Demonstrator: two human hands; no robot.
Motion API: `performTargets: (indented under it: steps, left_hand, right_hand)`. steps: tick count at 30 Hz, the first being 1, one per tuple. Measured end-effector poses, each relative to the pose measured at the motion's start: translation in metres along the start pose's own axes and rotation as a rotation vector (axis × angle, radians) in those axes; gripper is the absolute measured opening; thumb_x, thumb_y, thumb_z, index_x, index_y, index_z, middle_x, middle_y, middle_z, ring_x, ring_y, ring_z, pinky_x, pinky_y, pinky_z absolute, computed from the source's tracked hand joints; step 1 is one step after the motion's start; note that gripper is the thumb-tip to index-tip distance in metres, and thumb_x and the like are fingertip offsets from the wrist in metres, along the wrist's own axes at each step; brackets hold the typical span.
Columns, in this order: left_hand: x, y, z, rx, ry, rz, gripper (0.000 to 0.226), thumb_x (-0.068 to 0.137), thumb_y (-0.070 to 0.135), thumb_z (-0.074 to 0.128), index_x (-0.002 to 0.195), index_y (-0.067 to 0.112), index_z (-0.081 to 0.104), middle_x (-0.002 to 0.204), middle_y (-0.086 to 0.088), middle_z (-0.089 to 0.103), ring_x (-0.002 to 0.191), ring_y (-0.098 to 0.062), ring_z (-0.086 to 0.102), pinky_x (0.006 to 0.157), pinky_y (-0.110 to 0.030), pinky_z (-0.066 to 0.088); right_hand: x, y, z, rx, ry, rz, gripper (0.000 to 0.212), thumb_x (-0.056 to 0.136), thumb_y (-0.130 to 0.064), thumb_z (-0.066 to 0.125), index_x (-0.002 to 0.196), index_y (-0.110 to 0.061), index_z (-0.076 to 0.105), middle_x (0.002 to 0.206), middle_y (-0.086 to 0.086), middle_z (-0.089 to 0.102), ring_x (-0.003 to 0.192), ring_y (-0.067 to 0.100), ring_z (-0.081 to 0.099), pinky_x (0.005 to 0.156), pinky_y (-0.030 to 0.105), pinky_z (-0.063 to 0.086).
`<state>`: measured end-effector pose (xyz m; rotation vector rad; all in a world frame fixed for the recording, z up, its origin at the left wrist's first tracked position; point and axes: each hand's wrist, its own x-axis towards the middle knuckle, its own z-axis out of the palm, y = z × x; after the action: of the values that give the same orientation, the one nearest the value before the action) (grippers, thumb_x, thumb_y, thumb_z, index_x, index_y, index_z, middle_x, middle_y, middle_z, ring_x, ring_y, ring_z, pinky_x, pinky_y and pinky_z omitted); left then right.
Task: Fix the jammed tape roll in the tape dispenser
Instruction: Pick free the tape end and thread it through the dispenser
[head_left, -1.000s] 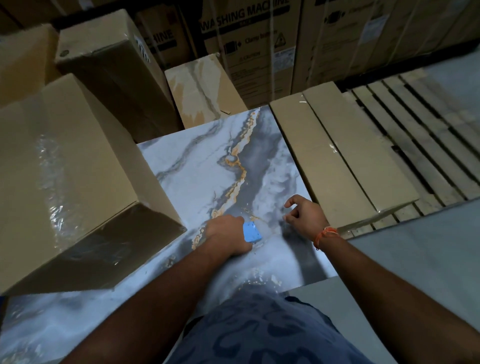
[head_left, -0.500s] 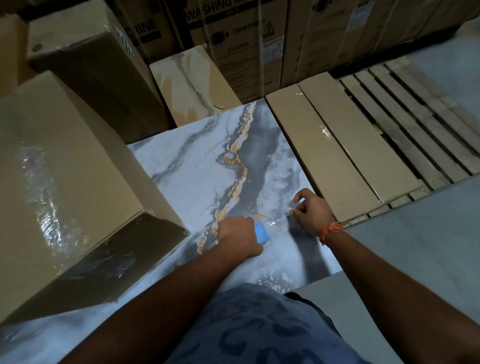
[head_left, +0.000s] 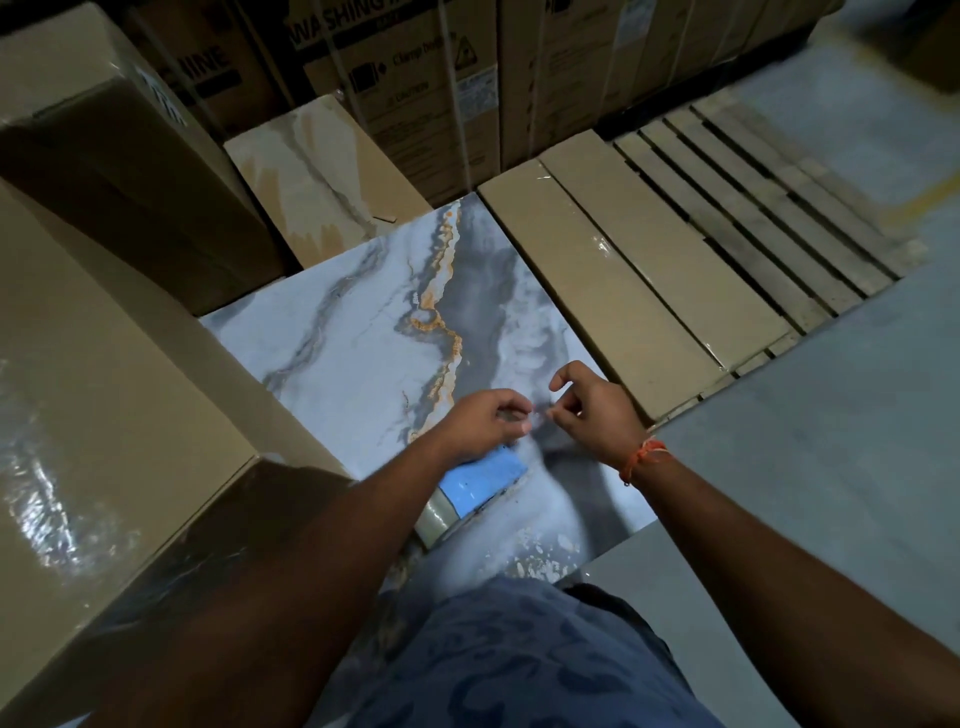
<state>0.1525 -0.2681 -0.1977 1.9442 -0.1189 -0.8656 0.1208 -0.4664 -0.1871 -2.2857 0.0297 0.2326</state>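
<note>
A blue tape dispenser (head_left: 485, 478) lies on the marble-patterned slab (head_left: 363, 343), partly under my left wrist. Its clear tape roll (head_left: 435, 517) shows at its near end. My left hand (head_left: 485, 423) hovers just beyond the dispenser with fingers curled. My right hand (head_left: 597, 410), with an orange thread at the wrist, is close beside it on the right. The fingertips of both hands meet on a faint clear strip of tape (head_left: 535, 414) between them. Neither hand touches the dispenser body.
A large cardboard box (head_left: 119, 415) with a shiny taped top stands at the left. Flat long cartons (head_left: 623, 280) lie to the right of the slab, with a wooden pallet (head_left: 769, 208) beyond them. Washing machine cartons (head_left: 405, 78) line the back. Grey floor (head_left: 831, 441) is at right.
My left hand has let go of the dispenser, which now lies on the slab. Both hands have come together, pinching the tape strip that my right hand had pulled out.
</note>
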Motion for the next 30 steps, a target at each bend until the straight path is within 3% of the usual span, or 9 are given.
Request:
performTargets:
  steps: [2,6,9,10,13,18,24,27,30]
  left_hand:
    - [0.006,0.000,0.001,-0.044,-0.035,0.026,0.023,0.090,0.011,0.076,0.111,0.004,0.072,0.096,-0.007,0.072,0.084,-0.015,0.065,0.078,-0.031,0.055]
    - [0.017,-0.006,0.002,-0.009,-0.014,0.072,0.006,0.088,0.013,0.075,0.092,0.008,0.076,0.079,-0.003,0.070,0.072,-0.013,0.059,0.072,-0.032,0.048]
    - [0.019,-0.011,0.001,-0.014,-0.010,0.071,0.010,0.089,0.019,0.075,0.093,0.009,0.076,0.078,-0.005,0.068,0.072,-0.015,0.057,0.070,-0.030,0.047]
    - [0.019,-0.012,0.001,-0.025,-0.020,0.073,0.012,0.091,0.019,0.075,0.093,0.008,0.075,0.078,-0.007,0.065,0.071,-0.016,0.054,0.067,-0.029,0.046]
    - [0.021,-0.011,0.001,-0.045,-0.036,0.089,0.010,0.093,0.019,0.073,0.087,0.012,0.073,0.071,-0.003,0.059,0.066,-0.014,0.048,0.059,-0.024,0.040]
    - [0.026,-0.015,0.002,-0.014,-0.038,0.116,0.012,0.091,0.027,0.072,0.080,0.022,0.072,0.070,0.001,0.060,0.067,-0.015,0.050,0.064,-0.031,0.041]
    - [0.028,-0.017,-0.001,-0.023,-0.047,0.111,0.013,0.090,0.028,0.073,0.084,0.017,0.075,0.069,0.002,0.061,0.064,-0.011,0.049,0.063,-0.027,0.041]
    - [0.028,-0.018,-0.002,0.029,-0.006,0.113,0.011,0.092,0.026,0.073,0.090,0.017,0.079,0.065,0.012,0.066,0.057,0.002,0.051,0.063,-0.023,0.042]
    - [0.027,-0.021,-0.003,0.033,0.037,0.127,0.013,0.090,0.025,0.075,0.102,0.022,0.078,0.069,0.014,0.068,0.066,0.001,0.058,0.072,-0.024,0.046]
  right_hand:
    - [-0.002,-0.001,0.003,0.005,0.010,0.004,0.027,0.082,-0.006,0.069,0.103,-0.016,0.055,0.069,-0.001,0.067,0.061,0.003,0.059,0.060,0.010,0.039]
    - [-0.008,-0.001,0.009,0.036,0.132,0.045,0.023,0.083,-0.008,0.069,0.100,-0.016,0.056,0.081,0.002,0.068,0.072,0.018,0.063,0.067,0.025,0.045]
    - [-0.021,-0.001,0.015,0.095,0.346,0.126,0.024,0.082,-0.012,0.074,0.101,-0.012,0.059,0.105,0.004,0.057,0.088,0.020,0.059,0.071,0.007,0.039]
    - [-0.027,-0.001,0.020,0.141,0.388,0.182,0.025,0.081,-0.015,0.075,0.101,-0.013,0.058,0.107,0.006,0.058,0.089,0.021,0.060,0.072,0.007,0.040]
    - [-0.050,-0.005,0.042,0.297,0.408,0.325,0.029,0.081,-0.021,0.075,0.100,-0.016,0.054,0.102,0.004,0.065,0.088,0.021,0.065,0.076,0.026,0.051]
    - [-0.067,-0.020,0.072,0.449,0.493,0.387,0.026,0.085,-0.019,0.074,0.103,-0.019,0.054,0.092,0.000,0.072,0.085,0.010,0.069,0.070,0.006,0.047]
    - [-0.063,-0.019,0.074,0.407,0.556,0.410,0.015,0.086,-0.015,0.070,0.095,-0.022,0.059,0.077,-0.001,0.073,0.076,0.012,0.070,0.071,0.026,0.053]
    - [-0.062,-0.017,0.075,0.412,0.556,0.419,0.013,0.086,-0.014,0.070,0.094,-0.021,0.061,0.077,0.000,0.074,0.077,0.013,0.071,0.072,0.027,0.054]
    - [-0.059,-0.018,0.075,0.418,0.544,0.424,0.013,0.086,-0.013,0.069,0.094,-0.021,0.062,0.077,0.002,0.074,0.078,0.014,0.071,0.072,0.025,0.052]
